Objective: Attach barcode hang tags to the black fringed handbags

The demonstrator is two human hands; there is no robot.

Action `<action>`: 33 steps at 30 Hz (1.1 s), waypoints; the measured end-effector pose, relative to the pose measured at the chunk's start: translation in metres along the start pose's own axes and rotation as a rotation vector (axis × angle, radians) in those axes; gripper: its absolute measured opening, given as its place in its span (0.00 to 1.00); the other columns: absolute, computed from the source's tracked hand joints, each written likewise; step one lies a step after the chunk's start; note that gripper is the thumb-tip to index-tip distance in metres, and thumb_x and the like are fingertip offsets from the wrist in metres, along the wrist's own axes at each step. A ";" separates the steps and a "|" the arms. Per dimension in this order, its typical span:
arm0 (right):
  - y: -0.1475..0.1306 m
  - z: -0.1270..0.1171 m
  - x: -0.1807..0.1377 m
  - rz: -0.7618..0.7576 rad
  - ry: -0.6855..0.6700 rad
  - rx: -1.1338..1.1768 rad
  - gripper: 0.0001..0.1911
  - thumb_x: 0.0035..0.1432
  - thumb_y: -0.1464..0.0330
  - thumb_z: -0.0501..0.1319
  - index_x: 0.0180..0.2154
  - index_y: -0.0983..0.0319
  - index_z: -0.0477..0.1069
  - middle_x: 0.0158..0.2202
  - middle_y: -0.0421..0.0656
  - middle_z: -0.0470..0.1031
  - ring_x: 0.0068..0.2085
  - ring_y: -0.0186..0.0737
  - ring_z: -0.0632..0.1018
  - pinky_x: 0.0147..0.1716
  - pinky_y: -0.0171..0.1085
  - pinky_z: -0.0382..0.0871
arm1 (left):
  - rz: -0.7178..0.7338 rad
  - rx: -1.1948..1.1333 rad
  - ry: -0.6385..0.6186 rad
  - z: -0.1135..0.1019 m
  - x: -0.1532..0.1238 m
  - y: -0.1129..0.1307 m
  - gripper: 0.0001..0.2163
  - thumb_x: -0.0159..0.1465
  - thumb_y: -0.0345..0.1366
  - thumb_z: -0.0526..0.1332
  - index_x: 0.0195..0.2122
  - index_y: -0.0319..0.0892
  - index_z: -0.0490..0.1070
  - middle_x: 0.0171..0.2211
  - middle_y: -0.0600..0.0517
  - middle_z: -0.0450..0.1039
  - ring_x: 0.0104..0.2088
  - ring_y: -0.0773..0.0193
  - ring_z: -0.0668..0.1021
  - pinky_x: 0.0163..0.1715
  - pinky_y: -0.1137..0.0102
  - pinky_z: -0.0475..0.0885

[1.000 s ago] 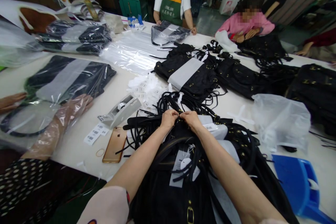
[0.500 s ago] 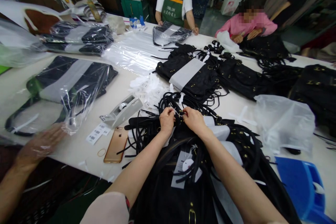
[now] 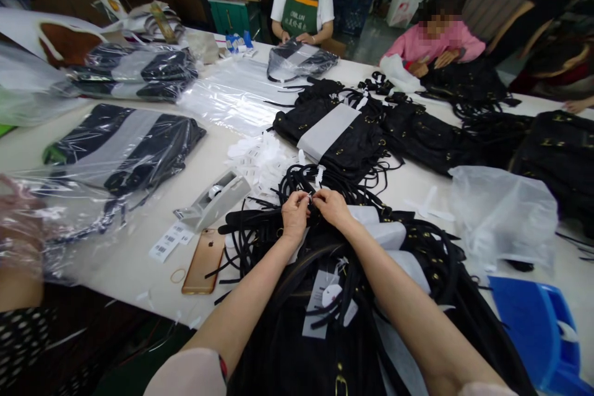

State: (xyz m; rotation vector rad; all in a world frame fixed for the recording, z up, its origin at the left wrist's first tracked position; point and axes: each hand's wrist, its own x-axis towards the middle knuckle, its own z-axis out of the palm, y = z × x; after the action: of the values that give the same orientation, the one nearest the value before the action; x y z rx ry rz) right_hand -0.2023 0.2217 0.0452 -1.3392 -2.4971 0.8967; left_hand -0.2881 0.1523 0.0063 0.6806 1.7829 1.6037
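Black bags with thin straps and gold fittings are heaped in front of me, the nearest bag (image 3: 320,346) at the table's edge. Among the straps (image 3: 297,180) at the heap's far end, my left hand (image 3: 296,215) and my right hand (image 3: 332,209) are closed in pinches, fingertips almost meeting. A small whitish bit shows between them, too tiny to name. On the nearest bag lies a grey hang tag (image 3: 320,303) with a round white label. Pale wrapping paper (image 3: 392,235) shows beside my right forearm.
Left of the heap are a tape dispenser (image 3: 216,195), barcode stickers (image 3: 167,241) and a phone (image 3: 203,263). White tags (image 3: 260,158) lie beyond. A blue holder (image 3: 533,328) stands right, near a clear plastic bag (image 3: 503,216). A co-worker's hand (image 3: 18,229) handles a plastic-wrapped bag (image 3: 125,142).
My right hand has shifted slightly left, closer to my left hand. The co-worker's hand at left has moved up and lifted the plastic wrap.
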 end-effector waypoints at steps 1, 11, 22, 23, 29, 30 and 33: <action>0.001 0.000 0.000 0.002 0.008 0.013 0.10 0.53 0.69 0.53 0.32 0.61 0.73 0.31 0.42 0.75 0.34 0.37 0.73 0.35 0.34 0.62 | 0.001 0.000 0.004 0.000 0.000 0.000 0.06 0.55 0.36 0.55 0.32 0.40 0.67 0.22 0.57 0.66 0.17 0.73 0.68 0.16 0.78 0.66; -0.002 0.001 -0.001 0.002 -0.031 0.036 0.13 0.52 0.71 0.54 0.38 0.61 0.73 0.35 0.42 0.76 0.38 0.38 0.73 0.38 0.34 0.64 | 0.070 0.015 0.017 0.001 0.001 -0.003 0.09 0.54 0.38 0.57 0.33 0.40 0.68 0.19 0.58 0.66 0.17 0.73 0.69 0.17 0.78 0.67; -0.001 0.000 0.000 0.109 0.039 0.121 0.08 0.52 0.67 0.57 0.32 0.55 0.75 0.33 0.42 0.77 0.36 0.39 0.74 0.31 0.34 0.64 | 0.084 -0.008 0.010 0.007 0.004 -0.003 0.10 0.52 0.38 0.60 0.34 0.39 0.67 0.18 0.58 0.66 0.16 0.71 0.70 0.16 0.75 0.68; 0.000 0.000 0.000 0.118 0.038 0.132 0.09 0.53 0.67 0.56 0.32 0.56 0.75 0.33 0.42 0.77 0.36 0.38 0.74 0.31 0.34 0.63 | 0.056 -0.029 -0.008 0.006 0.003 -0.003 0.11 0.51 0.37 0.59 0.34 0.39 0.66 0.19 0.58 0.67 0.16 0.71 0.70 0.16 0.75 0.68; 0.007 0.004 0.005 0.109 0.004 0.184 0.10 0.51 0.70 0.55 0.31 0.63 0.74 0.29 0.43 0.75 0.32 0.36 0.72 0.31 0.33 0.61 | -0.050 -0.158 -0.104 0.002 0.002 -0.005 0.16 0.45 0.27 0.56 0.38 0.39 0.63 0.32 0.52 0.71 0.17 0.73 0.71 0.17 0.76 0.67; 0.008 0.005 0.006 0.109 0.000 0.190 0.09 0.51 0.70 0.55 0.31 0.63 0.74 0.29 0.42 0.75 0.31 0.36 0.72 0.31 0.33 0.61 | -0.047 -0.170 -0.111 0.002 0.002 -0.006 0.17 0.45 0.27 0.56 0.38 0.39 0.63 0.32 0.52 0.71 0.17 0.74 0.71 0.17 0.77 0.67; 0.010 0.007 0.007 0.112 -0.005 0.202 0.09 0.50 0.70 0.54 0.31 0.63 0.73 0.29 0.42 0.74 0.31 0.36 0.72 0.31 0.33 0.61 | -0.035 -0.189 -0.123 0.001 0.002 -0.008 0.17 0.45 0.26 0.54 0.39 0.39 0.63 0.33 0.51 0.71 0.18 0.73 0.71 0.17 0.76 0.66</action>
State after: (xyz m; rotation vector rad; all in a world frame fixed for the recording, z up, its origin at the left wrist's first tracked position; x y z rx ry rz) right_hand -0.2025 0.2284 0.0330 -1.4208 -2.2807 1.1430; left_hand -0.2879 0.1536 -0.0016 0.6415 1.5252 1.6451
